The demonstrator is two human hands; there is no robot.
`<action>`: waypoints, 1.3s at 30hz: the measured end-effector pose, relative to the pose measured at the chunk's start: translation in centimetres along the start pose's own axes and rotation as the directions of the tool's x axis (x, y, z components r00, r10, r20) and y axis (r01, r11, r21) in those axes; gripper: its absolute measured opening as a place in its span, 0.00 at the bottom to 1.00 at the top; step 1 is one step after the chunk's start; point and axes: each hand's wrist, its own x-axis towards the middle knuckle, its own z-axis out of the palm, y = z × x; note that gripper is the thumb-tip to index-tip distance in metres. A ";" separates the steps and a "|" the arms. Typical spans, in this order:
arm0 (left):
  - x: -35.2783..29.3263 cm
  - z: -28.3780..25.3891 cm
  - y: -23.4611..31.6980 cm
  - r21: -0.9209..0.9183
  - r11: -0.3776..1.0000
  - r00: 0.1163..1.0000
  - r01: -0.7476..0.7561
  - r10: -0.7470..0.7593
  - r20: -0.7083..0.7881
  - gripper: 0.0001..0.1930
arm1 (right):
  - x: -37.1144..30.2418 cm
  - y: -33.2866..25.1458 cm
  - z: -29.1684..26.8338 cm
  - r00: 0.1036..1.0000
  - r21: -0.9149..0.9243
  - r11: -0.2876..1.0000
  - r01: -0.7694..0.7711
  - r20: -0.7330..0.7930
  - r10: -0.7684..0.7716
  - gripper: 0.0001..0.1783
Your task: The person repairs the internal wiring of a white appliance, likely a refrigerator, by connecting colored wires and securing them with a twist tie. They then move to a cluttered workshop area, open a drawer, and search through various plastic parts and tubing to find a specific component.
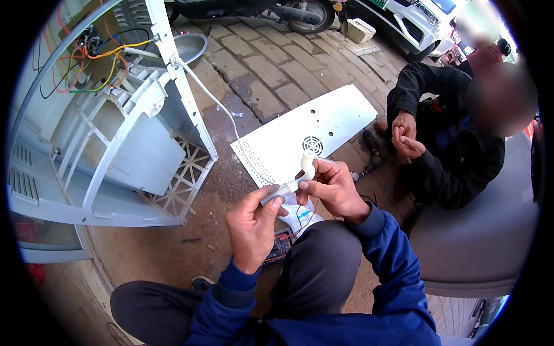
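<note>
Between both hands I hold a white curved pipe (309, 168), its flared end pointing up and away from me. My right hand (334, 187) grips it near the bend, thumb and fingers closed round it. At the pipe's lower left end, my left hand (257, 222) pinches a pale tube section (276, 195) between thumb and fingers. Whether the two sections are one piece or joined I cannot tell. Behind the hands a white perforated panel (346, 109) lies flat on the ground, partly hidden by them.
On the left stands an opened white appliance cabinet (167, 69) with loose coloured wires (109, 55); a grey cord (213, 98) runs from it. A multimeter (281, 245) lies by my knee. A co-worker (450, 127) crouches at right near a power drill (369, 155). A metal basin (193, 46) sits behind.
</note>
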 end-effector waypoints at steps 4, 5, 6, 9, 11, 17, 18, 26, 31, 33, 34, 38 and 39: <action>-0.1 0.2 -0.9 0.107 0.991 0.995 -0.084 0.089 -0.040 0.12 | -0.1 -0.5 0.7 0.998 -0.116 0.993 0.003 -0.055 -0.009 0.06; -0.1 0.3 -1.0 0.109 0.990 0.994 -0.087 0.093 -0.054 0.12 | -0.2 -0.5 0.8 0.997 -0.138 0.990 0.002 -0.071 -0.012 0.06; -0.1 0.4 -1.0 0.111 0.990 0.993 -0.090 0.098 -0.069 0.11 | -0.3 -0.4 0.8 0.996 -0.216 0.975 0.043 -0.068 -0.059 0.07; 0.1 0.5 -1.3 0.159 0.981 0.988 -0.115 0.130 -0.089 0.10 | -0.3 -0.5 0.7 0.975 -0.502 0.844 0.188 -0.010 -0.223 0.08; 0.2 0.4 -1.4 0.157 0.981 0.988 -0.113 0.127 -0.086 0.10 | -0.2 -1.2 0.8 0.937 -0.728 0.617 0.298 0.098 -0.337 0.06; 0.9 -1.6 -1.7 -0.109 0.992 0.996 0.068 -0.061 0.066 0.12 | -0.4 -0.9 1.7 0.996 -0.173 0.983 0.066 -0.051 -0.076 0.08; 0.9 -1.9 -2.0 -0.156 0.981 0.990 0.114 -0.100 0.097 0.12 | -0.1 -0.4 0.9 1.000 -0.099 0.995 0.029 0.000 -0.029 0.08; 0.9 -3.6 -4.4 -0.569 0.713 0.908 0.410 -0.258 0.331 0.13 | 0.2 -0.5 1.3 0.994 -0.019 0.997 -0.072 0.083 0.073 0.07; 1.5 -4.0 -4.0 -0.247 0.938 0.959 0.241 -0.192 0.207 0.19 | 0.5 -0.6 1.7 0.985 -0.170 0.976 -0.134 0.084 0.149 0.09; 1.9 -4.0 -3.0 -0.118 0.985 0.980 0.125 -0.104 0.171 0.23 | 0.5 -0.5 1.9 0.985 -0.301 0.947 -0.115 0.093 0.149 0.10; 2.0 -4.1 -2.4 -0.118 0.988 0.982 0.104 -0.083 0.170 0.26 | 0.5 -0.5 1.6 0.985 -0.411 0.909 -0.067 0.117 0.126 0.10; 1.9 -3.9 -0.9 0.125 0.990 0.994 -0.067 0.055 0.091 0.19 | 1.0 -0.9 1.9 0.965 -0.654 0.730 0.197 0.261 -0.027 0.10; 2.0 -3.9 -0.9 0.218 0.970 0.992 -0.112 0.095 0.087 0.17 | 1.1 -0.7 2.0 0.948 -0.686 0.669 0.285 0.306 -0.089 0.10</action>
